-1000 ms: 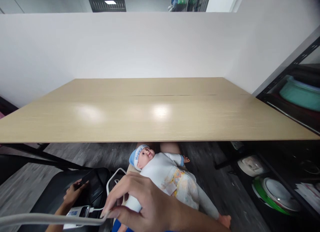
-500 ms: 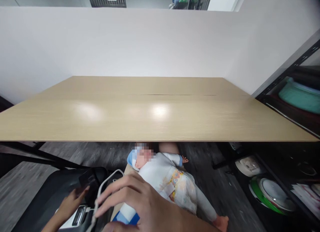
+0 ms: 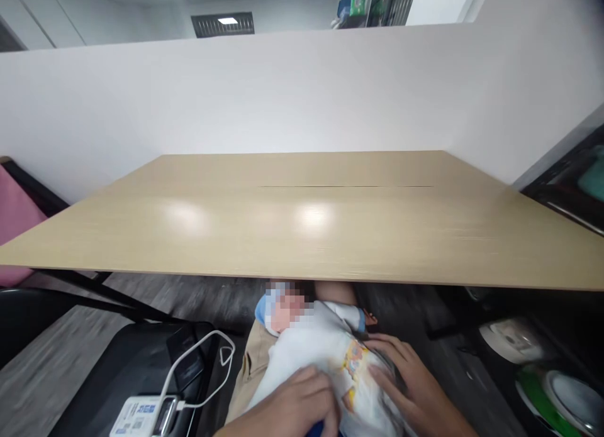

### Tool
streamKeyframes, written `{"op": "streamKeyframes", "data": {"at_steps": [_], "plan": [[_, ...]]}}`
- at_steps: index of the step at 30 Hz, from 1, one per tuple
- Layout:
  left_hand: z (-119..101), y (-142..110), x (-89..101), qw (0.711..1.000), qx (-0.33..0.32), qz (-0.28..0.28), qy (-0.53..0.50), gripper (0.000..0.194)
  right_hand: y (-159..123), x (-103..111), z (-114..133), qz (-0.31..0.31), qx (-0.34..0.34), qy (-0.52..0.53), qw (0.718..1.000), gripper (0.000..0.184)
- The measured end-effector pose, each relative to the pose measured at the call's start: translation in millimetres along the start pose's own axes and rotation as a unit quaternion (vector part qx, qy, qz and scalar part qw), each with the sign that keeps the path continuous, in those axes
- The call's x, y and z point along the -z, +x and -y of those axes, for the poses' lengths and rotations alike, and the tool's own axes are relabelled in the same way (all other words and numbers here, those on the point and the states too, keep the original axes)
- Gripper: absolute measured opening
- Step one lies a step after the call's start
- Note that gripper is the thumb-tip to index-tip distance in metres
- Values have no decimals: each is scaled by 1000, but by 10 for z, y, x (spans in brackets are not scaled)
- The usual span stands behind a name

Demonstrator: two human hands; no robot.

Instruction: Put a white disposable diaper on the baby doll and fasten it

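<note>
A baby doll [image 3: 306,342] in a white top and blue-and-white cap lies on its back across the lap, its head toward the table; the face is blurred. Around its hips is a white diaper [image 3: 372,393] with a yellow and orange printed band. My left hand [image 3: 306,399] is closed, fingers curled down at the doll's lower belly beside the diaper. Something dark blue shows under those fingers, and what they grip is hidden. Resting along the diaper's right side, my right hand [image 3: 410,380] has its fingers stretched out and apart.
A wooden table [image 3: 302,236] stands ahead, its front edge above the doll. To the left, a black chair [image 3: 108,368] carries a white box-shaped device [image 3: 139,417], a looped white cable [image 3: 198,342] and a dark flat object [image 3: 184,358]. Dishes with a green rim [image 3: 538,393] sit at lower right.
My left hand has left the dark object on the chair and come over to the doll. My right hand has moved from in front of the doll to the diaper's right side. The view has shifted.
</note>
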State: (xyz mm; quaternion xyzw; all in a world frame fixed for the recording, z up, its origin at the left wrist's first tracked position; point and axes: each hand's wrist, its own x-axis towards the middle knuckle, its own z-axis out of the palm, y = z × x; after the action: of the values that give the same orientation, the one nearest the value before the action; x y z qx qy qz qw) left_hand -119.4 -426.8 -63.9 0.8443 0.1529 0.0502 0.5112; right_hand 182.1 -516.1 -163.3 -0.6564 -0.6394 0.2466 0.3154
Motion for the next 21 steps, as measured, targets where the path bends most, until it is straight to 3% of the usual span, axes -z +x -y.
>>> {"op": "streamKeyframes", "data": {"at_steps": [2, 6, 11, 16, 21], "plan": [[117, 388, -56, 996, -20, -55, 70, 36, -56, -27, -179, 11, -3, 4, 1000, 35], [360, 754, -58, 990, -35, -41, 128, 33, 45, -56, -244, 22, 9, 6, 1000, 35], [417, 673, 91, 993, -28, -34, 112, 38, 316, -82, -167, 55, 2, 40, 998, 32], [398, 537, 77, 995, -24, -51, 86, 27, 507, -93, -166, 82, 8, 52, 995, 32], [337, 398, 190, 997, -26, -48, 52, 7, 659, 6, -399, 11, -17, 27, 999, 33]]}}
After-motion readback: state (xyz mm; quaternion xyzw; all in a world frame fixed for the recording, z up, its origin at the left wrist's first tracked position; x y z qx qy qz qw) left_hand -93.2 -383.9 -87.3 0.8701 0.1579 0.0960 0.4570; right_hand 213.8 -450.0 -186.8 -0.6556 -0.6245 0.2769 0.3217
